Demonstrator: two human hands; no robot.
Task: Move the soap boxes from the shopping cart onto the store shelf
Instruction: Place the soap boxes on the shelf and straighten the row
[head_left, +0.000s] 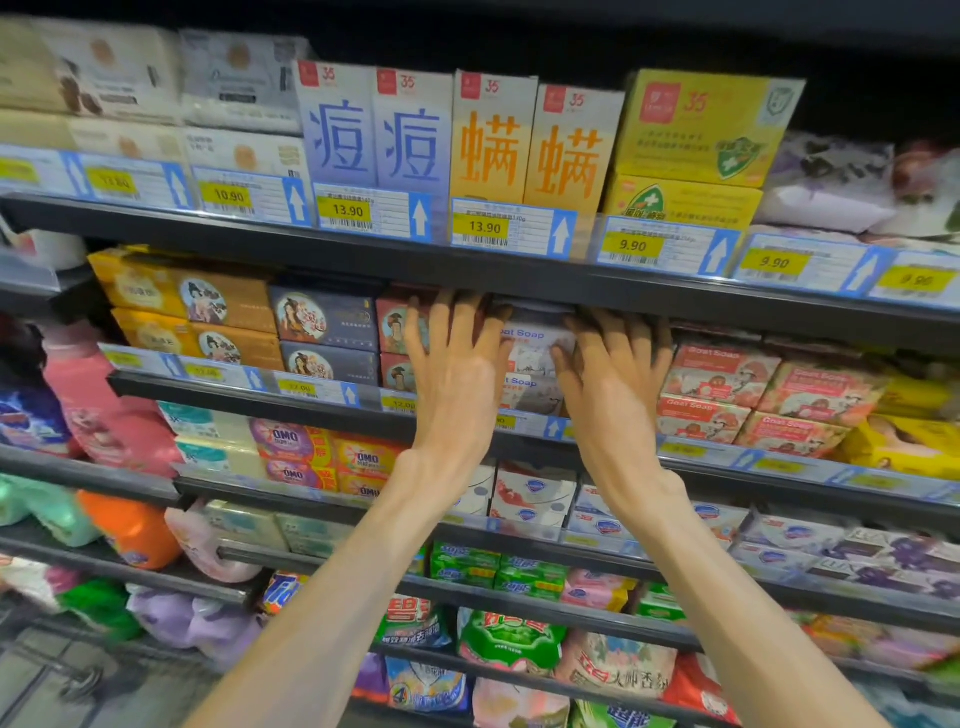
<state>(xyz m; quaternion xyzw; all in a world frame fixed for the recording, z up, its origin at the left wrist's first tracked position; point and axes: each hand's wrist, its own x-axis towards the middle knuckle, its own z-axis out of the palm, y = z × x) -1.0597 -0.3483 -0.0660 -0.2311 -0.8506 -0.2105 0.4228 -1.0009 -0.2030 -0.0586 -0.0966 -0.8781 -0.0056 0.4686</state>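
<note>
A: Where were the hands?

B: Both were up at the second shelf (519, 283) from the top. The left hand (457, 364) and the right hand (613, 379) flanked a stack of pale grey soap boxes (535, 358) printed "Goat Soap", one box lying on another.

A: Were they gripping it?

B: The left hand had its fingers spread and nearly straight, laid flat against the left side of the stack. The right hand's fingers were also extended, pressed to the right side, with the tips reaching over the top box into the shadow under the shelf above. Neither hand was curled round a box; they pressed the stack between them.

A: And the boxes themselves?

B: They sat on the shelf, behind its price rail (530, 423), between maroon boxes with a portrait (395, 332) on the left and pink Goat Soap boxes (722, 374) on the right.

A: Anything above?

B: Tall lilac boxes (374, 135) and orange boxes (530, 145) stood upright on the top shelf, with yellow price tags (484, 227) reading 13.90.
</note>
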